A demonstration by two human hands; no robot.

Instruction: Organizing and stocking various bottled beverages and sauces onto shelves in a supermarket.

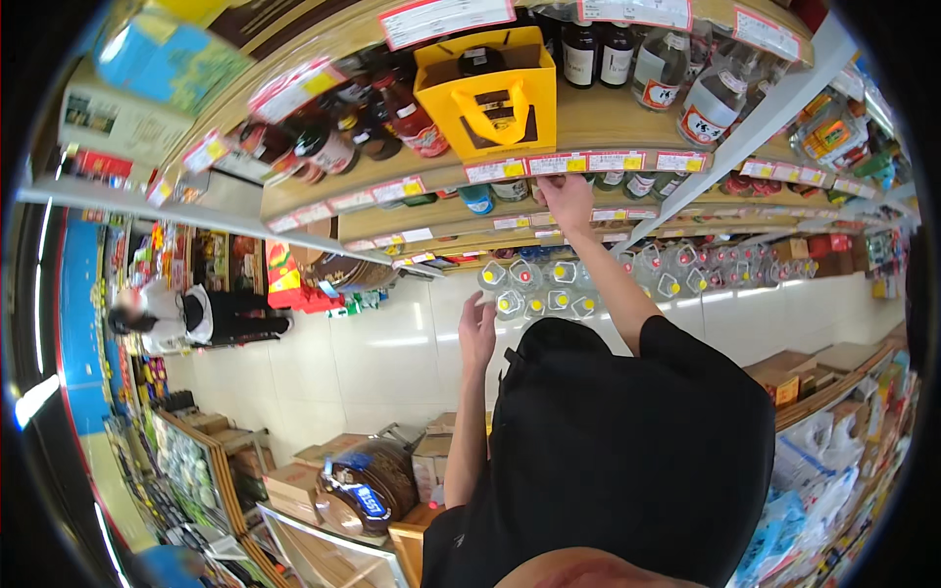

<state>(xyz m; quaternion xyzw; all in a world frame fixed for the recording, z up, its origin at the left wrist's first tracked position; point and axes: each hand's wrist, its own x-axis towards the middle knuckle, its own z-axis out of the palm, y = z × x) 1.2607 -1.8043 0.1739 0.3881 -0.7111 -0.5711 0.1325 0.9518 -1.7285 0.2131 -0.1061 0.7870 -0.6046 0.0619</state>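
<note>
My right hand (567,197) is raised to the front edge of a wooden shelf. Its fingertips are at the lower rim of a strip of price labels (562,163), and whether they grip anything is hidden. Just above stands a yellow paper gift bag (507,99) with ribbon handles and a dark item inside. Behind my fingers, on the tier below, are a blue container (476,198) and several glass bottles (639,184). My left hand (478,331) hangs lower, empty, fingers apart, beside large clear plastic jugs (559,300) with yellow and red caps on the floor.
Dark bottles (323,151) and clear bottles (709,110) flank the bag. A grey shelf upright (742,121) rises to the right. A person (213,312) stands in the aisle at left. Behind me are cardboard boxes (294,489) and a brown barrel-shaped jar (371,485).
</note>
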